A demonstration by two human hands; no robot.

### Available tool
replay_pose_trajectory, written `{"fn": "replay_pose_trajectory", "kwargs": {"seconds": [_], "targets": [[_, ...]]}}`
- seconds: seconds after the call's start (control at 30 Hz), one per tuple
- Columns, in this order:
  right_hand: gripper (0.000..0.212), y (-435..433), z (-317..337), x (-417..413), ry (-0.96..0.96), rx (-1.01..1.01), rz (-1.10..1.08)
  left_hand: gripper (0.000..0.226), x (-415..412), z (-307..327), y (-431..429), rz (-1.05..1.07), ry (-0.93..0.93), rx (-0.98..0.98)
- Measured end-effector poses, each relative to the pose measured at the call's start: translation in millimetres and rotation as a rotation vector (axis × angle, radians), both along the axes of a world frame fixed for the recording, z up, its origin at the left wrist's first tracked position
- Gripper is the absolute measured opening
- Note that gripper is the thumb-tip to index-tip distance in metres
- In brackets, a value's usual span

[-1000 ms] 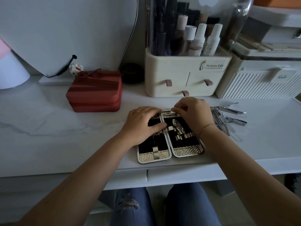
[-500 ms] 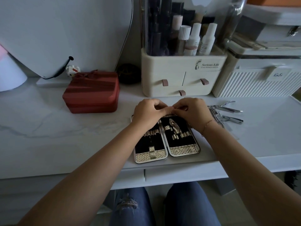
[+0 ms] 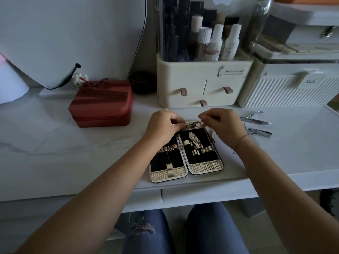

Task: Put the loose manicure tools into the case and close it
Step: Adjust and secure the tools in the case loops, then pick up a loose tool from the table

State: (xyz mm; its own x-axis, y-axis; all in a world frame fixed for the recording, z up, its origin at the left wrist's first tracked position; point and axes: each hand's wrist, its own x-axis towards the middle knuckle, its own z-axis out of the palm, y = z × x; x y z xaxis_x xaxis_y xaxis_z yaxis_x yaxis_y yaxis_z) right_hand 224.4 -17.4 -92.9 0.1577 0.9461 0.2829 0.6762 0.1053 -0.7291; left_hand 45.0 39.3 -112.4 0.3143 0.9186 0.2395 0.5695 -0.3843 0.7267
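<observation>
Left hand (image 3: 162,126) pinches a metal tool (image 3: 192,124) at the open case's (image 3: 205,165) far edge; right hand (image 3: 224,125) is curled, its hold unclear. Clippers (image 3: 260,132) lie beside it.

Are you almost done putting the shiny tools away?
Not yet. The case lies open with one gold tool seated in its right half. The left hand pinches what looks like a small metal tool at the case's top edge, the right hand beside it. A nipper and a clipper lie loose on the desk. Closing comes last.
</observation>
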Motion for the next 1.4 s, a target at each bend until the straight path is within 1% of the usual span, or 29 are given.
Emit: {"fn": "replay_pose_trajectory", "kwargs": {"seconds": [0.1, 0.17, 0.27, 0.4, 0.5, 0.6, 0.67, 0.8, 0.9, 1.0, 1.1, 1.2, 1.4], "targets": [[0.012, -13, 4, 26, 0.097, 0.045, -0.132, 0.007, 0, -2, 2, 0.01, 0.019, 0.023], [0.014, -23, 5, 47, 0.115, 0.077, -0.239, 0.01, 1, -3, 3, 0.016, 0.01, 0.015], [0.012, -36, 5, 66, 0.105, 0.06, -0.304, 0.023, 2, -2, 5, 0.009, -0.014, -0.028], [0.007, -45, -1, 65, 0.004, -0.002, -0.268, 0.018, -1, 2, 4, -0.026, 0.01, -0.06], [0.005, -43, -4, 59, -0.111, -0.07, -0.243, 0.017, -13, 4, -1, -0.028, 0.042, -0.018], [0.017, -35, -5, 51, -0.261, -0.106, -0.22, 0.022, -33, 2, -8, 0.013, 0.08, 0.049], [0.02, -29, -5, 46, -0.333, -0.133, -0.211, 0.024, -47, -2, -13, 0.021, 0.073, 0.077], [0.017, -16, -5, 42, -0.396, -0.196, -0.251, 0.029, -62, -9, -19, 0.018, 0.062, 0.102], [0.011, -10, -2, 39, -0.38, -0.235, -0.286, 0.028, -63, -10, -19, 0.02, 0.032, 0.083], [0.015, -7, 2, 36, -0.416, -0.291, -0.3, 0.026, -64, -11, -18, 0.02, 0.003, 0.069], [0.019, -6, 3, 32, -0.461, -0.283, -0.332, 0.025, -65, -13, -17, 0.026, -0.015, 0.06], [0.017, -7, 0, 29, -0.462, -0.239, -0.359, 0.024, -65, -12, -17, 0.026, -0.026, 0.047], [0.017, -10, -3, 32, -0.299, -0.169, -0.374, 0.023, -66, -12, -18, 0.032, -0.047, 0.038]]}}
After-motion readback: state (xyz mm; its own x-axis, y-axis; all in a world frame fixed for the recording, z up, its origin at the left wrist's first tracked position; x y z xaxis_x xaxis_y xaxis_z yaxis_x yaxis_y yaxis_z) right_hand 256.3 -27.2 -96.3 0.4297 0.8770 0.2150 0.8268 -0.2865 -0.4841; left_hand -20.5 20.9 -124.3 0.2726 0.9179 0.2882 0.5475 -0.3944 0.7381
